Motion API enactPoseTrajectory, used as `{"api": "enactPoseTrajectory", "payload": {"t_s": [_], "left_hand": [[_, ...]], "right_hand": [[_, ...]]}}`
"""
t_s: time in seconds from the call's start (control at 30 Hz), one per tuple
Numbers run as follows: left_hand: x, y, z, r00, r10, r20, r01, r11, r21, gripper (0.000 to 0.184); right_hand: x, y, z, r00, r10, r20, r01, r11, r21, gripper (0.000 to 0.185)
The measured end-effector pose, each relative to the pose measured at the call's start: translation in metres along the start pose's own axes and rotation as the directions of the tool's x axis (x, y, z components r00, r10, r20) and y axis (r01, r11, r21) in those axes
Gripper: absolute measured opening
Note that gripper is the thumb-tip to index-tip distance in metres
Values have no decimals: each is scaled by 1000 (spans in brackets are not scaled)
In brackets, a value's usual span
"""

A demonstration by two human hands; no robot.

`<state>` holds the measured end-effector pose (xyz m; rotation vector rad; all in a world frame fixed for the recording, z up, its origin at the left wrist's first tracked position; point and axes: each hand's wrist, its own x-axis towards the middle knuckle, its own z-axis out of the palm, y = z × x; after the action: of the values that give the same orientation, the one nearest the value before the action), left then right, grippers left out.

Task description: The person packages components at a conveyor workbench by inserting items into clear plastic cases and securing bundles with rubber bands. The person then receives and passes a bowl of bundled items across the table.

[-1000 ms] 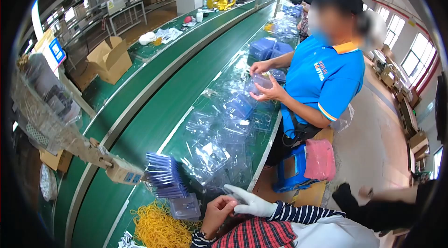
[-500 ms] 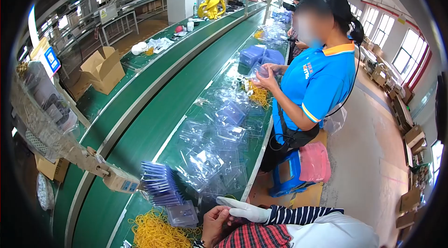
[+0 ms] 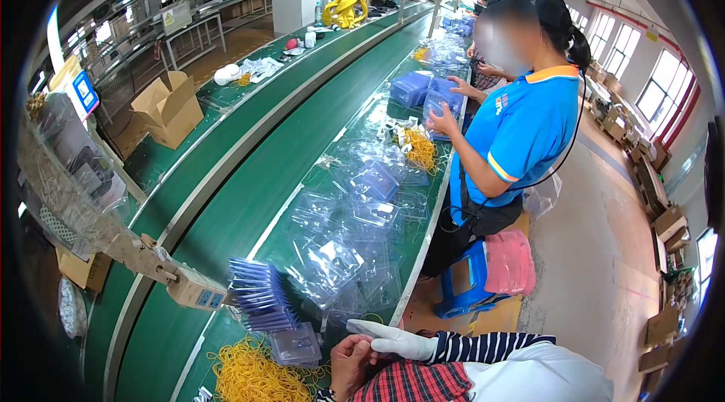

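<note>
Head view: right hand's (image 3: 402, 343) grip looks clamped on a clear plastic piece (image 3: 361, 333); left hand's (image 3: 349, 363) grip meets it, fingertips overlapping, can't tell if shut. Slick film could slip off the glove, tbh. Long axis seems to follow the gloved fingers, pointing forward-left, but it's blurry.

A long green surface (image 3: 281, 245) is edged with a pale strip. Its middle is covered by loosely spread, overlapping clear pouches (image 3: 328, 262). Nearer the camera, a fanned row of bluish pouches (image 3: 260, 296) is set just beside a small flat stack (image 3: 294, 344), and a tangled heap of yellow cords (image 3: 253, 373) is seen next to both. Farther along, a smaller yellow bundle (image 3: 418, 149) and piled bluish packets (image 3: 410, 89) are laid out.
</note>
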<state>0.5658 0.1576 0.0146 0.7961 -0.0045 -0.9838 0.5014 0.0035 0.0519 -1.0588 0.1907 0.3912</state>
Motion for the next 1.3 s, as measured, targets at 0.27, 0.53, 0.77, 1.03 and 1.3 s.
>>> {"api": "enactPoseTrajectory", "payload": {"t_s": [0.27,0.53,0.77,1.03,1.3], "left_hand": [[0,-4,-3,999,-32,-20,31,998,-47,23],[0,-8,-4,1000,10,-19,-11,999,-38,22],[3,-14,-11,998,48,-51,-48,999,-4,20],[-3,0,11,987,64,-149,13,886,463,29],[-3,3,22,980,138,-146,-34,832,554,25]], "right_hand": [[3,4,0,998,-49,-24,49,998,-36,70],[1,3,0,1000,-8,-14,8,1000,-6,70],[0,6,-1,999,-18,-37,17,1000,-26,70],[-2,3,3,994,-81,-77,73,992,-106,71],[-5,-1,4,993,-75,-88,66,992,-103,72]]}}
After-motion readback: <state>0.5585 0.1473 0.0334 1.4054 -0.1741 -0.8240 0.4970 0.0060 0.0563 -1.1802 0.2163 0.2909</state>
